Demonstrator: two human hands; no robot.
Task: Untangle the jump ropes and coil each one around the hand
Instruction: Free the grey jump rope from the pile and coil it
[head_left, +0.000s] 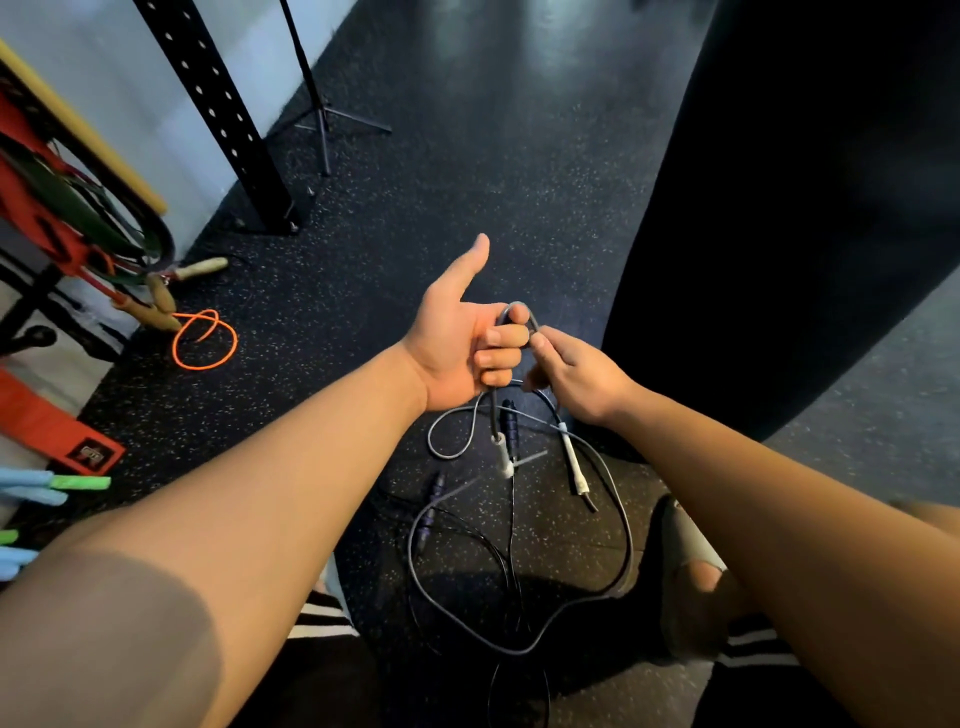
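My left hand (457, 343) is raised over the floor, thumb up, its fingers curled around a bend of the grey jump rope (621, 525). My right hand (576, 382) pinches the same grey rope just right of that bend. The rope's white handles (574, 462) dangle below both hands, and its long loop trails down to the floor. A thin black jump rope (511, 551) with dark purple handles (431, 506) lies tangled with the grey one on the floor beneath.
A large black punching bag (769, 208) hangs close on the right. A black perforated rack post (223, 119) and a tripod (322, 119) stand at the back left. An orange rope (205, 340) with wooden handles lies by a red rack. My feet stand beside the tangle.
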